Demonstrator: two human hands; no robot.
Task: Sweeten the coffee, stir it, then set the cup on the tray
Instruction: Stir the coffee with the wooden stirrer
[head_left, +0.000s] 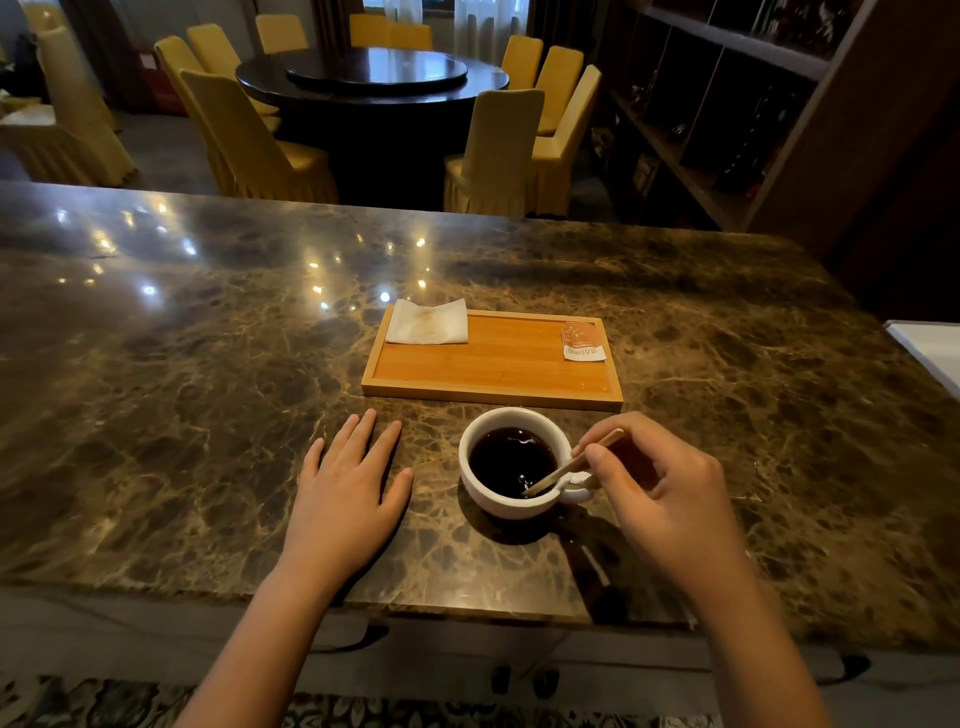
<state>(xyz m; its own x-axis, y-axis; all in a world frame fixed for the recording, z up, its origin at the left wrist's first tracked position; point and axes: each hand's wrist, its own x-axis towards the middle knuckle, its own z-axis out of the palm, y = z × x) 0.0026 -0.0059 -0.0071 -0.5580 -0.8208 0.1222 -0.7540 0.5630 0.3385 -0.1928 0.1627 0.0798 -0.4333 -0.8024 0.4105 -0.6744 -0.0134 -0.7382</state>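
A white cup of black coffee stands on the marble counter, just in front of the wooden tray. My right hand pinches a thin wooden stir stick whose lower end dips into the coffee at the cup's right side. The cup's handle points right, mostly hidden under my fingers. My left hand lies flat on the counter left of the cup, fingers spread, holding nothing. On the tray's far right corner lies an orange sugar packet; a white napkin covers its far left corner.
The brown marble counter stretches wide on both sides, its near edge just below my wrists. A white object shows at the right edge. Beyond the counter stand yellow-covered chairs, a round dark table and dark shelves.
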